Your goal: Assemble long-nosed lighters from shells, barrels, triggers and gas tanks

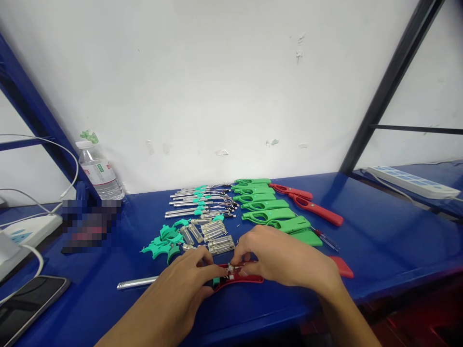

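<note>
An opened red lighter shell lies at the table's front, with small metal and white parts showing inside. From its left end a silver metal tube sticks out, partly hidden under my left hand. The left fingers are closed round the left part of the shell, beside a teal piece. My right hand grips the shell's right part, its fingertips pressed in near the small parts. Exactly what the right fingertips pinch is hidden. Clear fuel tanks and teal triggers lie just behind the hands.
Several metal tubes with wires lie behind, beside green lighter shells and red ones. A screwdriver and another red piece lie right. At left are a bottle, power strip and phone.
</note>
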`<state>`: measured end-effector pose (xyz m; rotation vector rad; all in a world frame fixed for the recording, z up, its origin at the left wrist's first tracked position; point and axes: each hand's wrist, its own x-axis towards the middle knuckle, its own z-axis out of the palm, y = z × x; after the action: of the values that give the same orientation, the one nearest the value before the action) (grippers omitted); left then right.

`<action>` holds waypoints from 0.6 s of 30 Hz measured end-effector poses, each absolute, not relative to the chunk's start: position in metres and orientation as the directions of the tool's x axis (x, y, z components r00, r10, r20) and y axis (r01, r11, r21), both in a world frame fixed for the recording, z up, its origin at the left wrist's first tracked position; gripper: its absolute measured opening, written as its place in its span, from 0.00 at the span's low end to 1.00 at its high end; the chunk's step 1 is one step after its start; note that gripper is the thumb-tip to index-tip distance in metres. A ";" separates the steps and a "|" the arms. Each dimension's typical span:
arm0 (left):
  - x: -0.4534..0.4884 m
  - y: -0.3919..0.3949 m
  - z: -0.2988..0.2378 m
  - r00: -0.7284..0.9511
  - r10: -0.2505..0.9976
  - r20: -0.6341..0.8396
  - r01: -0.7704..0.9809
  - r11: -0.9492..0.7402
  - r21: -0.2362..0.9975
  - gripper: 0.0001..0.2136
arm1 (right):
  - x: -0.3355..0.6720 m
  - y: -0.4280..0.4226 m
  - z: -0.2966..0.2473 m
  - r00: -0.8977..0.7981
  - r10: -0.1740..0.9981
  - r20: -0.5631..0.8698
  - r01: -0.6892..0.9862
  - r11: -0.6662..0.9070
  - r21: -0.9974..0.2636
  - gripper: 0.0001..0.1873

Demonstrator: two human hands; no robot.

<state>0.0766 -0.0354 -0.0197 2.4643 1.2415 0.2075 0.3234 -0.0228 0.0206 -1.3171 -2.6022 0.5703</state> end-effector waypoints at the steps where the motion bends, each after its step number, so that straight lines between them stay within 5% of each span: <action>1: 0.077 -0.036 -0.019 0.603 0.797 -0.038 0.745 -0.546 0.384 0.25 | 0.323 -0.023 0.022 -0.601 0.799 -0.021 0.737 0.543 -0.402 0.10; 18: 0.071 -0.047 -0.005 0.627 0.775 0.078 0.728 -0.619 0.297 0.21 | 0.425 -0.059 0.023 -0.327 0.939 0.109 0.855 0.344 -0.388 0.11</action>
<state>0.0707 -0.0467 -0.0048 2.6140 1.2284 0.2910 0.4252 -0.0593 0.0226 -1.5947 -2.2988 0.3742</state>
